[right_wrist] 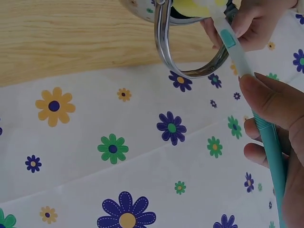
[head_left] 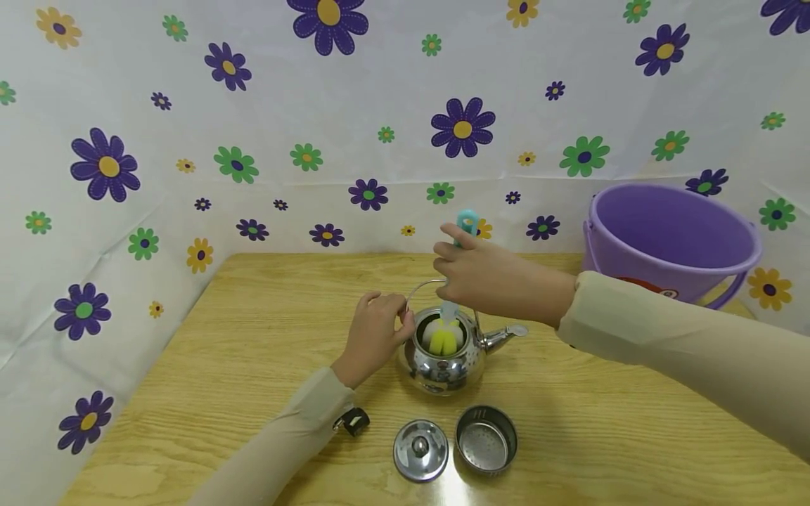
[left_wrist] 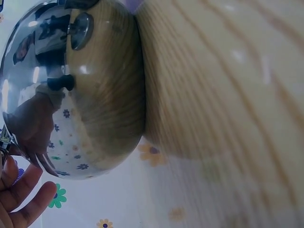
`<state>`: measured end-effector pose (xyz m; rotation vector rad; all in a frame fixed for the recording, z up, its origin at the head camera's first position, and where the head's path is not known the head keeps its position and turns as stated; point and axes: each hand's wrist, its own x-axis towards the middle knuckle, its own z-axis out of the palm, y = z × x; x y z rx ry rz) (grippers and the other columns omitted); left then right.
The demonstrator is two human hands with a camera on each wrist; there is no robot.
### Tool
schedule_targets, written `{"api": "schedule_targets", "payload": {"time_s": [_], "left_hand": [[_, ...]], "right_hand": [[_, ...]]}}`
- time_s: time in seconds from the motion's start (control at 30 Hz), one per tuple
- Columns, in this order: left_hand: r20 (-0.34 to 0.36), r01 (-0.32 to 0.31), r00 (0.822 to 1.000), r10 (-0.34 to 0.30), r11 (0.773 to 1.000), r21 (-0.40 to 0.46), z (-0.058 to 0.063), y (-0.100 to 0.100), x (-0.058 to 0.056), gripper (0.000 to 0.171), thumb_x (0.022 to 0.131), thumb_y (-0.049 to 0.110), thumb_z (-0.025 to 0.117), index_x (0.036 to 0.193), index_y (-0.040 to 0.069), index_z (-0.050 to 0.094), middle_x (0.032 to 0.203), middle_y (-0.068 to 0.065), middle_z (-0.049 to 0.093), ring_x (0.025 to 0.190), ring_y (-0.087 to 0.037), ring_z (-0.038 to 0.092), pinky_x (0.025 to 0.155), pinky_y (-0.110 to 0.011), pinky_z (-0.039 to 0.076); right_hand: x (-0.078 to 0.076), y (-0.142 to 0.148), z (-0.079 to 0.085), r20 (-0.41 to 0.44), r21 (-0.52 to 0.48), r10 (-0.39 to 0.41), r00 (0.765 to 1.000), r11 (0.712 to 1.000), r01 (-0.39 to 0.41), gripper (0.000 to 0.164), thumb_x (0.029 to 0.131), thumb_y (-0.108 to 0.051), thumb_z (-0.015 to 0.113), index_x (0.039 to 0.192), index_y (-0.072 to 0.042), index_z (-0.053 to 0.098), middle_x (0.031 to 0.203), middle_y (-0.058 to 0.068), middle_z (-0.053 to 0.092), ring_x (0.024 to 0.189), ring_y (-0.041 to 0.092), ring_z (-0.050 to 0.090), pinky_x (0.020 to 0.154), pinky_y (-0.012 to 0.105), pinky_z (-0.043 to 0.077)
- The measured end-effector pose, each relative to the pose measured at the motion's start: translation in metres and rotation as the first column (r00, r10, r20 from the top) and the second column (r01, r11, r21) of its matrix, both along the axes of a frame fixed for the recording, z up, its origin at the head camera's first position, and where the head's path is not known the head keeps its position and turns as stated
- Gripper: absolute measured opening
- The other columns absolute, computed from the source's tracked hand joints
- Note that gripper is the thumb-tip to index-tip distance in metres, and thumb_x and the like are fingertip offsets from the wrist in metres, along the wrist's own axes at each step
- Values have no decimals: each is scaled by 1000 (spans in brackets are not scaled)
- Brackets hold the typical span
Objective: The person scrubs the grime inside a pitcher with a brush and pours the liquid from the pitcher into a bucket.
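Note:
A shiny steel kettle [head_left: 436,372] stands on the table, its lid off and its spout to the right. My left hand [head_left: 375,330] pinches the kettle's wire-like handle [right_wrist: 164,38] low on its left side, beside the opening. In the left wrist view, the fingers [left_wrist: 33,204] show next to the kettle's mirror-like body [left_wrist: 95,95]. Above the kettle, my right hand [head_left: 477,270] grips the teal handle of a sponge brush [right_wrist: 270,142]. The brush's yellow and white sponge head [head_left: 443,341] is in the kettle's opening; its lower part is hidden inside.
In front of the kettle lie its round lid [head_left: 420,450] and a steel strainer cup [head_left: 486,440] with a perforated bottom. A purple bucket [head_left: 671,232] stands at the back right. The wooden table [head_left: 285,316] meets a flower-patterned sheet [head_left: 380,84] behind.

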<state>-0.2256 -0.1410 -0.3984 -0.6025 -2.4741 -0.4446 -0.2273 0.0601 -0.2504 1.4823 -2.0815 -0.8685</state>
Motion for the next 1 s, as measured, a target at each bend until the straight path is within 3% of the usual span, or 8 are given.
{"api": "schedule_targets", "payload": {"time_s": [0.23, 0.67, 0.83, 1.0], "left_hand": [[36, 12, 999, -13, 1000, 10, 0, 0, 0, 14, 85, 9, 56, 72, 12, 52, 65, 1, 58, 63, -14, 57, 93, -48, 45], [46, 21, 999, -21, 1000, 14, 0, 0, -1, 13, 85, 9, 56, 73, 12, 53, 66, 1, 58, 64, -13, 56, 94, -48, 45], [57, 12, 998, -13, 1000, 13, 0, -1, 0, 13, 85, 10, 55, 73, 12, 53, 66, 1, 58, 65, -14, 57, 95, -48, 44], [64, 18, 998, -18, 1000, 2, 0, -1, 0, 12, 86, 10, 55, 74, 11, 53, 66, 0, 58, 66, -14, 57, 96, -49, 44]], "right_hand": [[-2, 11, 2, -64, 46, 61, 996, 997, -58, 8, 85, -22, 67, 92, -19, 68, 89, 1, 66, 84, 19, 58, 83, 35, 39], [-15, 31, 7, -59, 168, 239, 969, 960, -226, 31, 85, -21, 68, 115, -21, 64, 91, 1, 67, 82, 17, 63, 79, 31, 52], [-16, 29, 4, -62, 141, 240, 969, 963, -230, 34, 86, -19, 66, 120, -23, 62, 91, 1, 66, 77, 16, 61, 76, 30, 51], [-16, 27, 0, -40, 109, 193, 980, 976, -188, 30, 87, -24, 65, 117, -23, 64, 88, 1, 66, 74, 16, 62, 73, 30, 52]]}}
